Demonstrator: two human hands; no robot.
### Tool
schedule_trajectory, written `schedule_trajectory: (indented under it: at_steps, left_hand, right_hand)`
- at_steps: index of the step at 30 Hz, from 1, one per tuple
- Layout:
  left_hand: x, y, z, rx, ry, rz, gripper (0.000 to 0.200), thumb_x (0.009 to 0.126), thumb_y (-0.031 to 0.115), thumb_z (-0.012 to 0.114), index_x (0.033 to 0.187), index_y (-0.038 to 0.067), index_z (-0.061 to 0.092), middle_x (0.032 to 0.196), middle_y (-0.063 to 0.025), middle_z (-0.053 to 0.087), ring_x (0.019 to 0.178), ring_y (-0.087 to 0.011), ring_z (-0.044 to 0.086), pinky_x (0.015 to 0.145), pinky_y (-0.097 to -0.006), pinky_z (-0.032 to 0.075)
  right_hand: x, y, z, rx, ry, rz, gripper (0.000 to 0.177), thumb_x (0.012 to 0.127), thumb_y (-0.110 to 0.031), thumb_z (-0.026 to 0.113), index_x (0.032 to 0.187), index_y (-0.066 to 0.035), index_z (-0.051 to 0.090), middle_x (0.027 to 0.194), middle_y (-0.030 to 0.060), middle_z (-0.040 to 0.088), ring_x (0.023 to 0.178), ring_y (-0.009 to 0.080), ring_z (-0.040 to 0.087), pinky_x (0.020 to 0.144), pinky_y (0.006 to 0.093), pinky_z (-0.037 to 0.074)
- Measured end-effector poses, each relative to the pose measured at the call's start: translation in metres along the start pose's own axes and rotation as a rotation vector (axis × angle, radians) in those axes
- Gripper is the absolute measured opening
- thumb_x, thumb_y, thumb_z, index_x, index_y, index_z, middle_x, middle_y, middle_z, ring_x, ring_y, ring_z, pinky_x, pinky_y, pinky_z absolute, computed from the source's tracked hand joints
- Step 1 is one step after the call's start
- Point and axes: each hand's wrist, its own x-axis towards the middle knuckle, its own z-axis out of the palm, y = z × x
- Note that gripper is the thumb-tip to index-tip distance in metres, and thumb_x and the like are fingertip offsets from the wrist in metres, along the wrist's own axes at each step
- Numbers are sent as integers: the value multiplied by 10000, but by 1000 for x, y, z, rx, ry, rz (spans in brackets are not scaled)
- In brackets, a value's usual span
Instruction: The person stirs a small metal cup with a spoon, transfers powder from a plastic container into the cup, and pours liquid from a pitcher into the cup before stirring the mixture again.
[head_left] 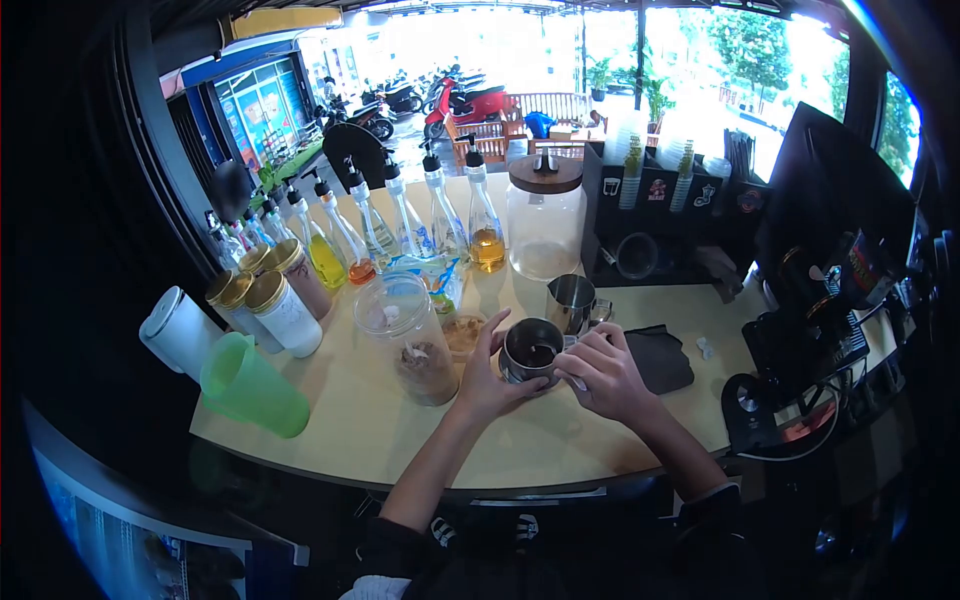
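A small steel cup (530, 348) with dark liquid inside stands on the cream counter (360, 420). My left hand (487, 375) wraps around the cup's left side and steadies it. My right hand (603, 370) is closed on a spoon (572, 378) at the cup's right rim; whether the spoon dips into the liquid I cannot tell. A second steel pitcher (572, 300) stands just behind the cup.
A clear jar (408, 340) with brown powder stands left of the cup. Pump syrup bottles (440, 215) line the back beside a big glass jar (545, 225). Lidded jars (283, 312), a green pitcher (250, 385), a dark cloth (660, 358) and a till screen (835, 200) surround the spot.
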Motion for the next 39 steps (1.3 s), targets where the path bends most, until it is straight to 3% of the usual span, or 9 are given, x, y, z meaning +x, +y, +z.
schedule_trajectory:
  at_steps: [14,19,21,28,35,37,38,39]
  left_hand:
    - [13,-2,-15,-46,-119,-52,1101,565,164,873,1451,87,224,1164,-130,594,1153,-238,557,1070,-392,358]
    - [18,3,-20,-30,-138,-42,1121,573,106,884,1460,99,199,1161,-105,580,1120,-207,565,1051,-360,379]
    - [20,10,-21,-47,-149,-62,1110,572,176,879,1457,94,214,1170,-121,596,1139,-234,564,1079,-401,345]
    - [27,18,-22,-32,-171,-45,1111,580,182,878,1459,103,204,1171,-115,594,1143,-232,558,1091,-403,332]
    - [24,18,-18,13,-185,-43,1120,576,183,880,1462,107,199,1227,-136,561,1193,-246,525,1114,-399,306]
    - [22,17,-17,20,-185,-39,1122,576,183,880,1463,107,198,1236,-140,556,1199,-248,520,1115,-399,305]
    - [22,16,-17,12,-183,-27,1121,574,181,879,1464,107,200,1239,-140,553,1204,-249,517,1115,-398,307]
    - [21,15,-17,5,-180,-16,1120,573,179,878,1464,107,203,1242,-140,551,1208,-249,513,1115,-397,308]
  right_hand:
    - [8,3,3,158,35,97,135,802,-72,677,932,-93,648,815,20,623,791,194,579,838,378,380]
    - [9,8,6,171,66,128,171,793,-72,684,958,-95,647,814,16,617,787,190,575,827,370,384]
    - [10,6,2,188,69,122,200,781,-77,692,973,-100,643,821,13,610,798,188,573,829,372,388]
    - [9,6,-14,238,259,300,139,844,-52,636,976,-63,676,765,27,688,684,167,576,770,302,399]
    - [-13,6,-22,488,376,554,146,931,-76,555,1026,-19,650,869,68,722,786,131,617,818,287,430]
    - [-16,3,-29,684,405,590,194,973,-76,487,1053,37,622,980,119,671,914,132,651,702,204,433]
    - [-17,1,-31,680,408,591,194,973,-76,487,1053,37,622,980,119,671,914,132,651,702,204,433]
    - [-19,0,-33,691,402,609,188,971,-76,495,1057,29,626,965,113,684,933,139,643,786,238,446]
